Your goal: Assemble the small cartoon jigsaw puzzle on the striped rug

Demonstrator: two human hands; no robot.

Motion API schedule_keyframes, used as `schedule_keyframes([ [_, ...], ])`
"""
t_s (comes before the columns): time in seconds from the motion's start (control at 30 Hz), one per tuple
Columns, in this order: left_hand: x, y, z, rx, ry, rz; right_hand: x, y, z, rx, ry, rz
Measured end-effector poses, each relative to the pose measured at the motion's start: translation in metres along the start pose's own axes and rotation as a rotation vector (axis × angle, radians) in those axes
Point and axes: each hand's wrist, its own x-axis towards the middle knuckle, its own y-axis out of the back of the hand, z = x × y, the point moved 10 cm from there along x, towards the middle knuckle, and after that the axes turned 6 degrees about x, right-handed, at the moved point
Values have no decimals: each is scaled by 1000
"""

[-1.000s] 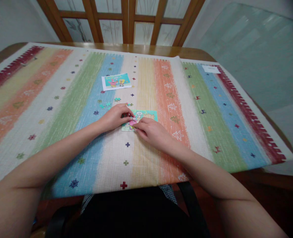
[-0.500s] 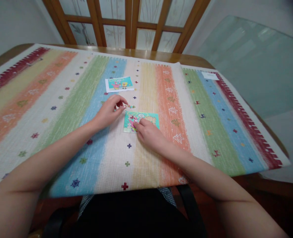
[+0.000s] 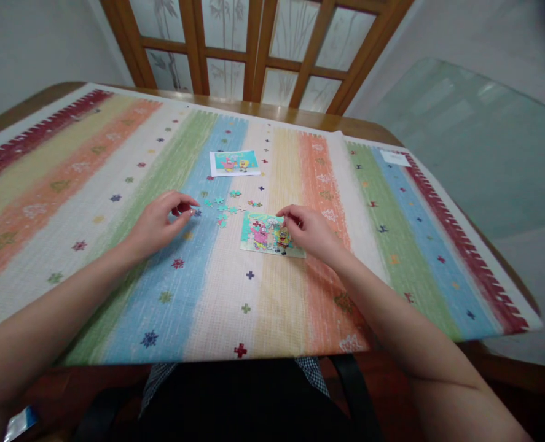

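A small jigsaw puzzle [image 3: 262,238] with a pink starfish and a yellow sponge cartoon figure lies on the striped cloth in front of me. My right hand [image 3: 311,232] is at its upper right part, thumb and forefinger drawn together; whatever is between them is hidden. Several loose puzzle pieces [image 3: 221,210], mostly turquoise, are scattered left of and above the puzzle. To their left hovers my left hand [image 3: 164,220], fingers bent, with a small gap between thumb and forefinger and nothing visible in it.
Beyond the loose pieces lies a picture card [image 3: 235,163] with the same cartoon figures. A white paper slip [image 3: 395,158] rests near the far right corner. The striped tablecloth [image 3: 272,319] covers the table, whose wooden edge [image 3: 254,109] shows at the back.
My left hand has moved left, away from the loose pieces, uncovering them. My right hand has shifted right and up across the puzzle, baring the yellow figure. The view has tilted slightly.
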Motion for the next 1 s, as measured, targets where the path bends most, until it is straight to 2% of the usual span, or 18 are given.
schedule_keyframes([
  [0.1, -3, 1, -12, 19, 47, 12, -8, -18, -26, -168, 206, -93],
  [0.17, -4, -3, -16, 30, 58, 4, -15, -29, -38, -275, 278, -134],
  [0.27, -5, -15, -12, 36, -8, -48, -15, -36, -47, -389, 310, -138],
  [0.37, -4, -29, 0, 28, -88, -85, -4, -38, -55, -362, 314, -124],
  [0.47, -1, -42, 11, 36, -121, -121, 13, -53, -68, -319, 334, -153],
  [0.6, 7, -59, 19, 98, -139, -178, 33, -78, -78, -291, 255, -158],
  [0.7, 11, -67, 16, 120, -129, -204, 42, -89, -79, -278, 179, -140],
  [1.0, 13, -70, 9, 20, -85, -239, 60, -97, -62, -1, 20, -182],
])
